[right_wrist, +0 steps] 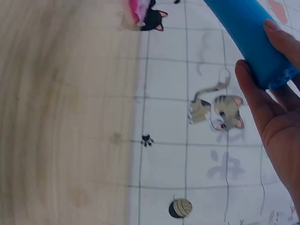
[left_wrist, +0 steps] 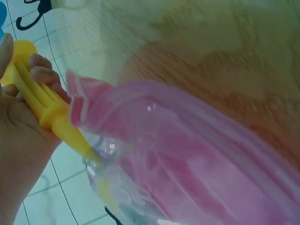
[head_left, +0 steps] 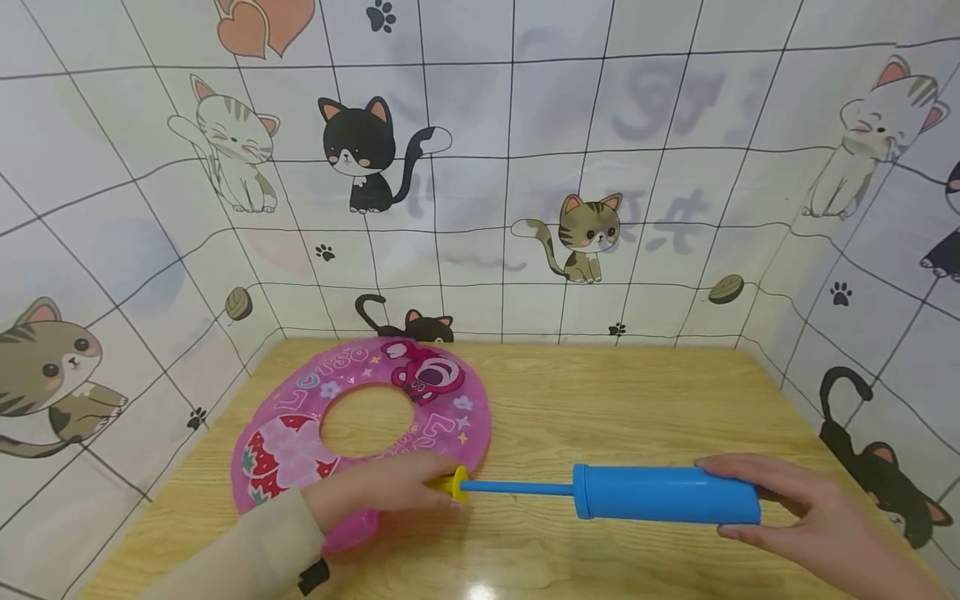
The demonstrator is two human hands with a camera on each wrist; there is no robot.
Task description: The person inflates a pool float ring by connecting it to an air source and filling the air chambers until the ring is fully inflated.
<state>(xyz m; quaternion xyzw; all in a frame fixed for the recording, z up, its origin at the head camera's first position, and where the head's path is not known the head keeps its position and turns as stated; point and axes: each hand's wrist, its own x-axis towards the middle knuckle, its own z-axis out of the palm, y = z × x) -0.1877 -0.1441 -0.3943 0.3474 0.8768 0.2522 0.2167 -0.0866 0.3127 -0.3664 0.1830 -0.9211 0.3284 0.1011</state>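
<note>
A pink swim ring (head_left: 273,400) with strawberry and bear prints lies at the left of the table. My left hand (head_left: 397,482) grips the yellow nozzle end (left_wrist: 40,93) of a blue hand pump (head_left: 663,494), low over the ring's near right side. In the left wrist view the nozzle's thin tip runs into the ring's clear valve (left_wrist: 105,152). From the yellow end, the thin blue rod (head_left: 517,488) reaches out to the thick barrel. At the barrel's far end my right hand (head_left: 813,508) holds it between thumb and fingers.
The wood-grain table (head_left: 615,400) is enclosed at the back and both sides by white gridded walls (head_left: 480,192) printed with cats and paw marks. A small black object (head_left: 313,577) shows below the left sleeve (head_left: 255,546).
</note>
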